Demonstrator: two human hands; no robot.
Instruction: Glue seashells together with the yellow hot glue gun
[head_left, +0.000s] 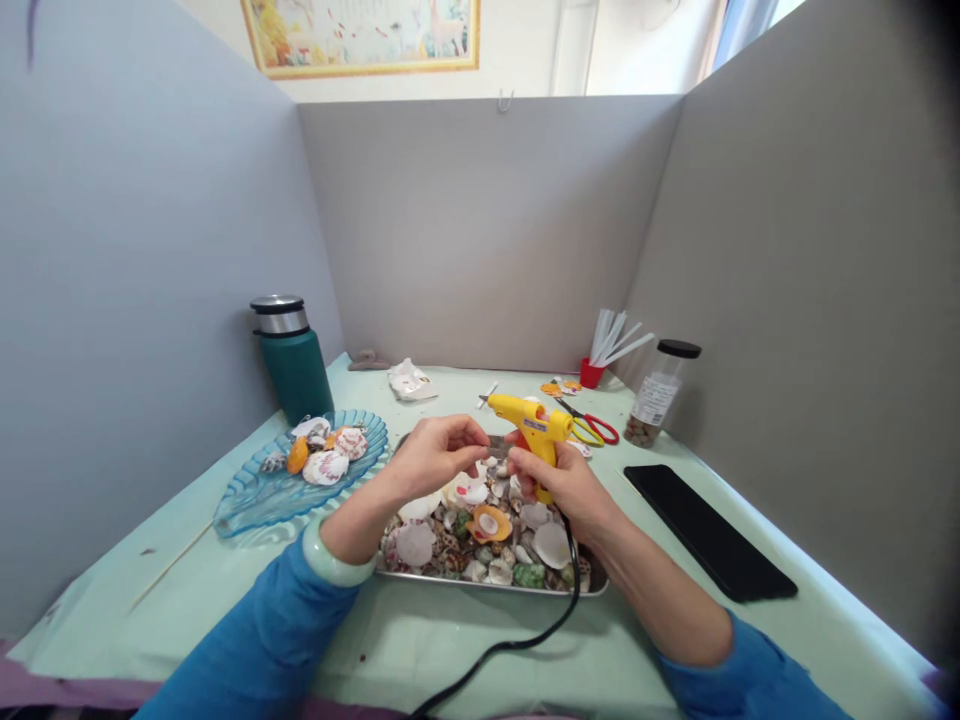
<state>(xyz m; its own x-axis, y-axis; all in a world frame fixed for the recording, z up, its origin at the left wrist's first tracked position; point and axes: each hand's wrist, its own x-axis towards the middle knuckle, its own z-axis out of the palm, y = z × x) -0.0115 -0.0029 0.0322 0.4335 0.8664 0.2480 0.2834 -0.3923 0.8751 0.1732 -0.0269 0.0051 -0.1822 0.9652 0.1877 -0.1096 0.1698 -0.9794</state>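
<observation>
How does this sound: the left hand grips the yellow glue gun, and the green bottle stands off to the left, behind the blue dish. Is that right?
Not quite: the head view shows the right hand gripping the yellow glue gun, not the left hand. The green bottle does stand off to the left, behind the blue dish.

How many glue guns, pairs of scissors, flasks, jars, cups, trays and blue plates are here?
Glue gun: 1
Scissors: 1 pair
Flask: 1
Jar: 1
Red cup: 1
Metal tray: 1
Blue plate: 1
Total: 7
</observation>
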